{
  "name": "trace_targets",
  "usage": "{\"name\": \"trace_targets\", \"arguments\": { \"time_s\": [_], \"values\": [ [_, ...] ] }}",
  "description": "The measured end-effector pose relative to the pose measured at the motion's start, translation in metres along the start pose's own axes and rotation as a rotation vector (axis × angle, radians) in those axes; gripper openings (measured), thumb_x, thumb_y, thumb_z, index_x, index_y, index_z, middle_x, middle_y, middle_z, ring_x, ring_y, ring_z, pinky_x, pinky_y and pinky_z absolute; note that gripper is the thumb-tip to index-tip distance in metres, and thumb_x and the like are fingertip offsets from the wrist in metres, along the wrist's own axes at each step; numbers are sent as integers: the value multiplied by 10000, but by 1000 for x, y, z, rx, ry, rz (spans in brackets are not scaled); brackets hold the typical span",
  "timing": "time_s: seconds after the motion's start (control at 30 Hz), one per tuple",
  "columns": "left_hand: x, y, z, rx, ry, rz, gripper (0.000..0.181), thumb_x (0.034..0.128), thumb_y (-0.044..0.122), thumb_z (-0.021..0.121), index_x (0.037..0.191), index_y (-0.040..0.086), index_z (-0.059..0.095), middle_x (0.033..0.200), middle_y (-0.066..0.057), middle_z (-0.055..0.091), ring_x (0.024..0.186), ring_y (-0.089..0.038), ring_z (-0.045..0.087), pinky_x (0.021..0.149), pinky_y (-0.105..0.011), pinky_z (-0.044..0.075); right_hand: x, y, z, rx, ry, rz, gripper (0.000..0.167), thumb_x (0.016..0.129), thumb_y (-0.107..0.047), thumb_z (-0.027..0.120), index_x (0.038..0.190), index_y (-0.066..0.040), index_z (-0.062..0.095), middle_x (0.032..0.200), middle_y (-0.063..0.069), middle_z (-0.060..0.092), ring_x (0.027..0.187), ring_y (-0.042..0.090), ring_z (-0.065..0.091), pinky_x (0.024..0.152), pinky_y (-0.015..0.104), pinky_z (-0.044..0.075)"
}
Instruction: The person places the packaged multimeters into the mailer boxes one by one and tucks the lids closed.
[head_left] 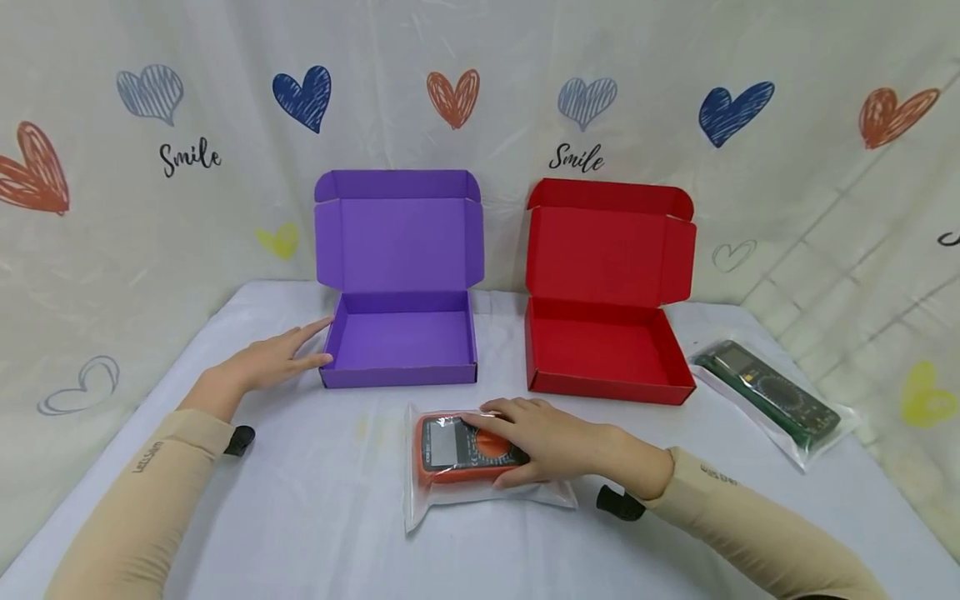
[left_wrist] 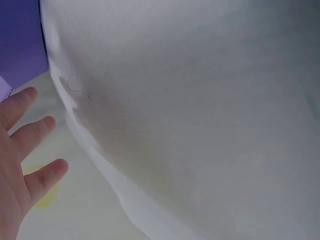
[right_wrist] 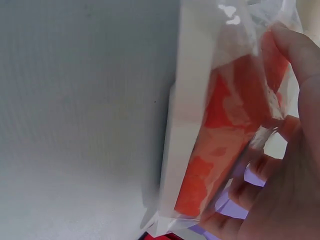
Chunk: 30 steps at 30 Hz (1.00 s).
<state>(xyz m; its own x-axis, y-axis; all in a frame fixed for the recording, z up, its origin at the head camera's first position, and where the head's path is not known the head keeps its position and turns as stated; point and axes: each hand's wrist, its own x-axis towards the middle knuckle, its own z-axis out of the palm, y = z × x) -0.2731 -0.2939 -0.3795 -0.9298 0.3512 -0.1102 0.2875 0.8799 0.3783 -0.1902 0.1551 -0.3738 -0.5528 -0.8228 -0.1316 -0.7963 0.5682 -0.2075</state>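
An orange multimeter with a dark face (head_left: 450, 450), sealed in a clear bag, lies in front of the two boxes. My right hand (head_left: 551, 442) grips its right part from above; in the right wrist view the thumb and curled fingers of that hand (right_wrist: 285, 185) hold the bagged orange body (right_wrist: 225, 120) from opposite sides. At the left wall of the open purple box (head_left: 401, 377), my left hand (head_left: 273, 360) rests with spread, fairly straight fingers. The left wrist view shows the same hand (left_wrist: 20, 160) beside the purple cardboard (left_wrist: 25, 45).
An open red box (head_left: 607, 387) stands right of the purple one, both lids raised toward the heart-printed backdrop (head_left: 517, 50). Another bagged multimeter, dark with a green side (head_left: 776, 396), lies at the table's right side. White cloth (head_left: 315, 517) covers the table.
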Motion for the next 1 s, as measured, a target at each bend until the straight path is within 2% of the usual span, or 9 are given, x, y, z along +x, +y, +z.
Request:
{"name": "trace_targets", "arguments": {
  "time_s": [0.27, 0.6, 1.0],
  "values": [
    [-2, 1, -2, -27, -28, -22, 831, 1009, 675, 449, 1665, 282, 125, 1621, -336, 209, 1455, -590, 188, 1066, -801, 203, 0, 0, 1, -32, 0, -6, 853, 961, -551, 664, 1642, -234, 260, 1460, 66, 475, 1270, 240, 499, 1098, 479, 407],
    [-1, 1, -1, -26, -41, -20, 825, 1020, 653, 453, 1666, 257, 127, 1625, -309, 233, 1461, -579, 186, 1083, -781, 207, 1, 1, 4, -67, 26, -29, 829, 971, -550, 647, 1639, -241, 264, 1427, 64, 492, 1221, 215, 518, 1040, 444, 441],
    [-1, 1, -3, -8, -46, -26, 831, 1019, 662, 442, 1665, 241, 132, 1621, -312, 238, 1453, -586, 201, 1083, -777, 219, 3, 0, 3, -134, 67, -71, 826, 967, -505, 676, 1631, -192, 297, 1394, 77, 520, 1170, 209, 549, 985, 424, 467]
  ]
}}
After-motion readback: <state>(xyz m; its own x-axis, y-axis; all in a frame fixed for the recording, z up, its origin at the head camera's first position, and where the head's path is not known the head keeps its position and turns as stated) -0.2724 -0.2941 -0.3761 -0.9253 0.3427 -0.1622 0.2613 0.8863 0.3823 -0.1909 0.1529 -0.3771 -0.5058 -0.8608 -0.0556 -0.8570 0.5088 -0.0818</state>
